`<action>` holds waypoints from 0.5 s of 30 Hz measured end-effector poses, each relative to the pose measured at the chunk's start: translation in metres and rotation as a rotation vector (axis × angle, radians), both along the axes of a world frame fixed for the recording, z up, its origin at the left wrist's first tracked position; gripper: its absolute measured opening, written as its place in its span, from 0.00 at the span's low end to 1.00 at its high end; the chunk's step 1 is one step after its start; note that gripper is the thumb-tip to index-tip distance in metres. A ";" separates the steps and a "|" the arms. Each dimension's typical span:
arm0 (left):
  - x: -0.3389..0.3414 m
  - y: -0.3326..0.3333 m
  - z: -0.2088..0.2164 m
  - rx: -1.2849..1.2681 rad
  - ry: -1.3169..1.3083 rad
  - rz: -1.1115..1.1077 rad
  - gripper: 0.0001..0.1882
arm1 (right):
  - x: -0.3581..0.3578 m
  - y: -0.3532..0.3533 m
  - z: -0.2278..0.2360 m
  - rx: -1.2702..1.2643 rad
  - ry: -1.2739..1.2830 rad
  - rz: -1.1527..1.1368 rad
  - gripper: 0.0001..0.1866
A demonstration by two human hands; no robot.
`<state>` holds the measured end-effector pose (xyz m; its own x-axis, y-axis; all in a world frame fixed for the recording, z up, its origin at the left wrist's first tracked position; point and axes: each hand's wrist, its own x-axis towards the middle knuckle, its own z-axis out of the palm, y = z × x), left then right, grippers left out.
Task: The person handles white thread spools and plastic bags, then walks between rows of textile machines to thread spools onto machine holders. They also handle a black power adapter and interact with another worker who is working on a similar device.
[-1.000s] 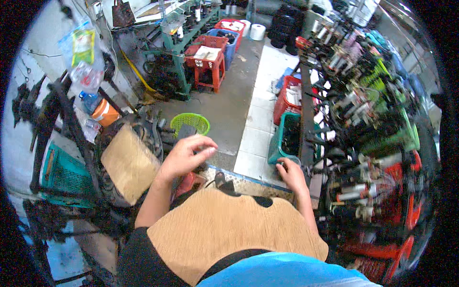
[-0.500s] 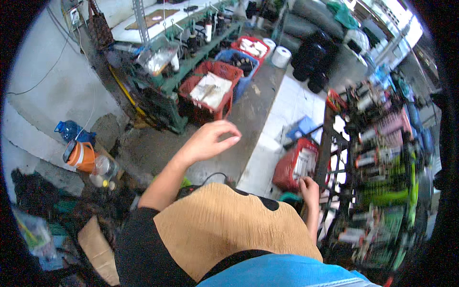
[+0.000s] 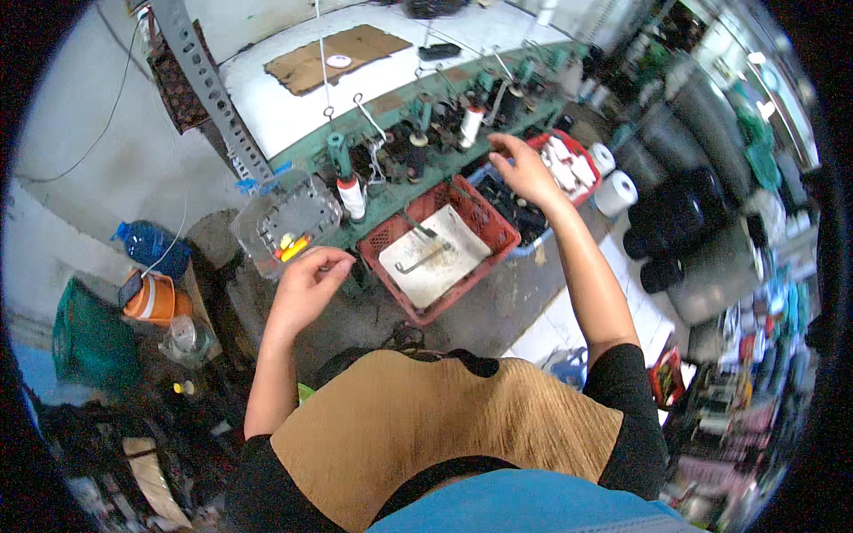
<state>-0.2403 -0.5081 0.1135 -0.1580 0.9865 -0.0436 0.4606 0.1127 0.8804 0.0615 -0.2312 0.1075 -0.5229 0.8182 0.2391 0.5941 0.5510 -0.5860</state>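
My left hand [image 3: 309, 282] hovers near a clear plastic tray [image 3: 258, 235] holding small yellow and orange pieces. Its fingers curl loosely toward the thumb, and nothing shows in them. Farther right, my right hand [image 3: 526, 174] reaches out over the front of a green machine bench [image 3: 378, 218], forefinger and thumb apart. A white thread cone [image 3: 472, 127] on the bench is nearest to its fingertips; I see no contact. Another white cone [image 3: 352, 197] with a red top stands beyond my left hand. Between my arms a red crate [image 3: 499, 244] holds a pale sheet with a dark hooked rod.
A blue crate [image 3: 533, 238] of dark items and a red basket [image 3: 593, 178] of white pieces stand right of the red crate. White rolls [image 3: 615, 194] and black bundles [image 3: 680, 213] lie beyond. A blue water bottle [image 3: 153, 247] and orange jug [image 3: 158, 300] are at left.
The view has turned and come closer to the bench. My right hand has swung up from beside a red container at the right to the bench front; my left hand's fingers have curled closer together.
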 end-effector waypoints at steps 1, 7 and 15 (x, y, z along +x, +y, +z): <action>0.006 0.017 0.005 0.159 -0.008 -0.048 0.08 | -0.014 0.042 0.004 0.029 -0.005 0.024 0.22; 0.060 0.082 0.019 0.182 -0.023 -0.043 0.08 | -0.110 0.277 0.033 0.435 -0.054 0.154 0.30; 0.143 0.077 0.021 -0.022 0.135 0.525 0.09 | -0.169 0.388 0.013 0.292 -0.782 0.366 0.27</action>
